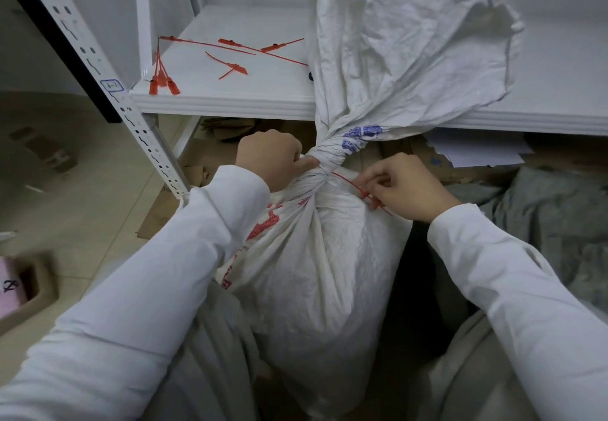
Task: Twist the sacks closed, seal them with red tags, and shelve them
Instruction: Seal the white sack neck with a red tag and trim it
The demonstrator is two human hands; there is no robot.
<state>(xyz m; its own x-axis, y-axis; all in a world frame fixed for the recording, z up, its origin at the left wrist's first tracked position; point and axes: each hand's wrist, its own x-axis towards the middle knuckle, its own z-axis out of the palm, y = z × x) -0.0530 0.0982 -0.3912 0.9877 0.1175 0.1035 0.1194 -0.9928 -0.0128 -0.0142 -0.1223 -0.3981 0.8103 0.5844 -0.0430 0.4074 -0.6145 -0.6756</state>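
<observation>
Before the shelf (230,105), left fingers (304,164) grip the sack (316,272) at its twist; right fingers (373,178) pinch a red tag (348,183).

The sack's (316,256) top runs off the upper edge, and the left hand's (269,157) fingertips are buried against its twisted neck. The tag (348,184) pinched by the right hand (408,187) goes out of sight behind that neck, so whether it is locked cannot be told. A blue-edged label (112,85) is too small to read, and a blurred pink box (10,285) is cut by the left edge.
</observation>
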